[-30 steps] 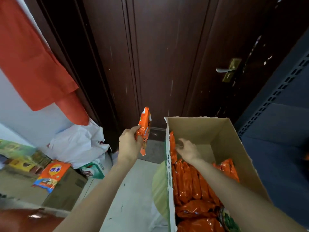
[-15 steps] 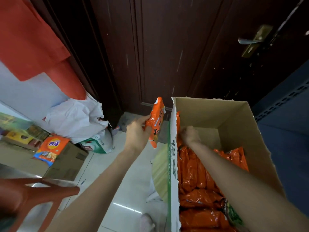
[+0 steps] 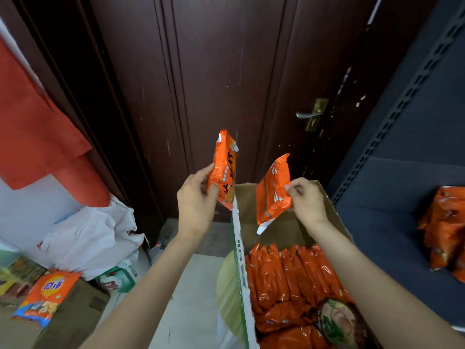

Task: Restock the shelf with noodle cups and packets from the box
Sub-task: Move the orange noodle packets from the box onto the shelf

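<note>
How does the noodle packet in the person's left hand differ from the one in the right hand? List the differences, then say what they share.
1. The left-hand packet is held outside the cardboard box; the right-hand packet hangs over its open top.
2. The left hand wraps the left-hand packet's lower part; the right hand pinches the right-hand packet's edge.
3. The left-hand packet is higher.

Both are orange noodle packets, lifted clear.

The two orange noodle packets, one (image 3: 223,170) in the left hand (image 3: 195,202) and one (image 3: 273,191) in the right hand (image 3: 305,200), are glossy, crinkled plastic film. Below the right hand, the brown cardboard box (image 3: 264,222) looks matt and papery. Beyond both hands, the dark brown door (image 3: 214,71) has a smooth, faintly shiny wood-look surface, with a shiny metal lever handle (image 3: 308,114). Right of the hands, the dark blue shelf (image 3: 402,185) looks matt.
</note>
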Action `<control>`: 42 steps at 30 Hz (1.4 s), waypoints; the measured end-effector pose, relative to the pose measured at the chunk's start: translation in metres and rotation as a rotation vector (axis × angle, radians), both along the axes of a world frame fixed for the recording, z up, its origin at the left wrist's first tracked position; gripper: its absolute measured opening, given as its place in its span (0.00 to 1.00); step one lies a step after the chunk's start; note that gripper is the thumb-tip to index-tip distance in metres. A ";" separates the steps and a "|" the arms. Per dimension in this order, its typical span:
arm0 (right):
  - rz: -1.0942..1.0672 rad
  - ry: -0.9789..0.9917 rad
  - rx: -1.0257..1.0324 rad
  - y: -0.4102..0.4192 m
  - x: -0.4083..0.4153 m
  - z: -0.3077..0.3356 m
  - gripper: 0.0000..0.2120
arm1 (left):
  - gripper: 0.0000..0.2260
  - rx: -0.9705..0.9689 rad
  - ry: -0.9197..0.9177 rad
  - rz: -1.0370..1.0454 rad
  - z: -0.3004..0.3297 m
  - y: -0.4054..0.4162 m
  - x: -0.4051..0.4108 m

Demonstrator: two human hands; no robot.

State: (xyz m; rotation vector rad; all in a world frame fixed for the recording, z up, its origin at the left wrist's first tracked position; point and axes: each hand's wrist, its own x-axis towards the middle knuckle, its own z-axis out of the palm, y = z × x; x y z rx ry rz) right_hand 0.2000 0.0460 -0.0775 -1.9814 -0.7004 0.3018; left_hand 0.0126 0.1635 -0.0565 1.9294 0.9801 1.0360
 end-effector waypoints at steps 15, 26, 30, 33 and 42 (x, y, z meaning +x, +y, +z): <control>-0.414 -0.199 0.132 -0.261 0.096 0.049 0.05 | 0.17 -0.079 -0.122 -0.460 0.043 -0.211 0.167; -0.469 -0.458 -0.035 -0.393 0.168 -0.007 0.08 | 0.16 -0.146 -0.021 -0.462 -0.001 -0.333 0.248; -0.288 -0.290 -0.185 -0.394 0.193 -0.053 0.20 | 0.16 -0.132 0.032 -0.449 -0.028 -0.343 0.261; -0.103 -0.155 -0.342 -0.393 0.201 -0.082 0.25 | 0.16 -0.135 0.045 -0.450 -0.043 -0.343 0.265; -0.044 -0.139 -0.384 -0.384 0.211 -0.095 0.31 | 0.17 -0.186 0.026 -0.482 -0.053 -0.339 0.264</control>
